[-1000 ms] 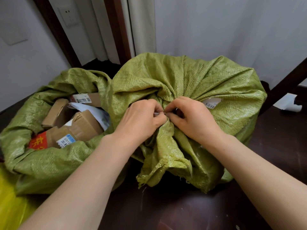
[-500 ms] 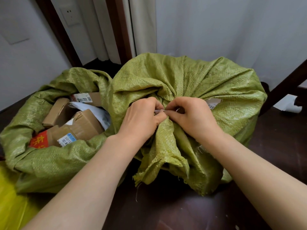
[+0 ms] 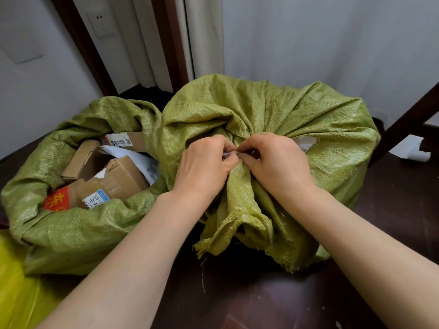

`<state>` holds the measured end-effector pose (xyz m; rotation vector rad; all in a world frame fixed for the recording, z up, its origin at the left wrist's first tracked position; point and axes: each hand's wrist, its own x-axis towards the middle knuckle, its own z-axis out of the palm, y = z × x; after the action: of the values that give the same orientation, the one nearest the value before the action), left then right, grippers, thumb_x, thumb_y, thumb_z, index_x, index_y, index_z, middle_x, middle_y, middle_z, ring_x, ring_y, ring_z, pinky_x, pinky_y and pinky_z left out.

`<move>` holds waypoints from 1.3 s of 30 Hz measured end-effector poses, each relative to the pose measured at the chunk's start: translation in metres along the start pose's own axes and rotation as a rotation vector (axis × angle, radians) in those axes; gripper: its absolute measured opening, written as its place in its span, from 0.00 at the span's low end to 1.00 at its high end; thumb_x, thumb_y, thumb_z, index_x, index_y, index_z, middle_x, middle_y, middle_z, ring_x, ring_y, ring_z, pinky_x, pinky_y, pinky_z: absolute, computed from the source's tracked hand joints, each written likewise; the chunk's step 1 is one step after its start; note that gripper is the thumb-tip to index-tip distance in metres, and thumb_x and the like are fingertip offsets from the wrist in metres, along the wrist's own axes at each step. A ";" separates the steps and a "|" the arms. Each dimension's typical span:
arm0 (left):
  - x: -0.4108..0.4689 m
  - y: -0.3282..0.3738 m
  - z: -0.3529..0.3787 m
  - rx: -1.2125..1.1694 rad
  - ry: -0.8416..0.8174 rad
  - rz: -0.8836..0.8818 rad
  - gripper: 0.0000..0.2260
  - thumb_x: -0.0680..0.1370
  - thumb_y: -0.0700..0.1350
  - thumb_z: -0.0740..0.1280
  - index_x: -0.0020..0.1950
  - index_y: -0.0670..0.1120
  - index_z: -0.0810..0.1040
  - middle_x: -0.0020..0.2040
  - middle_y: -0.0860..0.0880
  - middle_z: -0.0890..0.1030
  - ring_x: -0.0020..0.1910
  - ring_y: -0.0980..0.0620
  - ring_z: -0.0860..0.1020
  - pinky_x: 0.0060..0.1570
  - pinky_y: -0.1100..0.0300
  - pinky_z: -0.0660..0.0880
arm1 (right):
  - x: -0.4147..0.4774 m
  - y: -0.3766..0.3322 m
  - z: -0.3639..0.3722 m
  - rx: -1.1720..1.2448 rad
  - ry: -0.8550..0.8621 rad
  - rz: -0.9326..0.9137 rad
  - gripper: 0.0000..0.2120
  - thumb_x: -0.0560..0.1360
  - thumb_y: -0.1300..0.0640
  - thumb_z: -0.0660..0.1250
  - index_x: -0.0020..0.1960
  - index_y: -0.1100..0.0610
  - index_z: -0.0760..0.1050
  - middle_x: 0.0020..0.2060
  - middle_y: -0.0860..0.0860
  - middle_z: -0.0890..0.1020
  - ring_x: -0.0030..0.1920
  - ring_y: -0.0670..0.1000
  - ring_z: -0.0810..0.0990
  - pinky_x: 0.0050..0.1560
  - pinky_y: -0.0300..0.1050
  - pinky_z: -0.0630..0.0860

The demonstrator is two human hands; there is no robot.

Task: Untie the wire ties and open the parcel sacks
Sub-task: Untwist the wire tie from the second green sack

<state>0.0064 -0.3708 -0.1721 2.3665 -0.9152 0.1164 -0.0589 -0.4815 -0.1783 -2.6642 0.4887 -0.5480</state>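
Down on the dark floor (image 3: 261,300), one sack (image 3: 71,233) already lies open showing boxes (image 3: 123,176), while my left hand (image 3: 204,167) and right hand (image 3: 278,162) pinch the wire tie (image 3: 229,153) at the second sack (image 3: 320,129)'s bunched neck, not yet undone.
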 end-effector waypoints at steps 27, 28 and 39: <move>0.006 0.004 0.002 -0.077 0.070 -0.036 0.09 0.77 0.47 0.66 0.53 0.45 0.80 0.47 0.50 0.82 0.46 0.52 0.79 0.48 0.58 0.74 | 0.006 0.005 -0.001 -0.026 0.043 -0.026 0.10 0.76 0.52 0.64 0.51 0.56 0.79 0.44 0.51 0.82 0.47 0.55 0.79 0.47 0.50 0.76; 0.007 0.004 0.002 -0.082 0.076 -0.031 0.09 0.76 0.47 0.66 0.53 0.45 0.80 0.47 0.49 0.82 0.46 0.52 0.79 0.48 0.57 0.75 | 0.007 0.005 0.000 -0.097 0.103 -0.092 0.11 0.77 0.52 0.62 0.51 0.58 0.79 0.44 0.53 0.82 0.47 0.57 0.80 0.45 0.50 0.76; 0.006 0.004 0.005 -0.161 0.115 -0.038 0.09 0.76 0.46 0.67 0.53 0.44 0.81 0.48 0.49 0.83 0.46 0.52 0.80 0.51 0.56 0.76 | 0.003 0.010 0.005 0.094 0.186 -0.060 0.09 0.75 0.55 0.66 0.52 0.55 0.80 0.44 0.51 0.84 0.46 0.55 0.81 0.45 0.49 0.77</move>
<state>0.0072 -0.3797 -0.1729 2.2029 -0.7939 0.1563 -0.0567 -0.4899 -0.1860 -2.5579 0.4240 -0.8217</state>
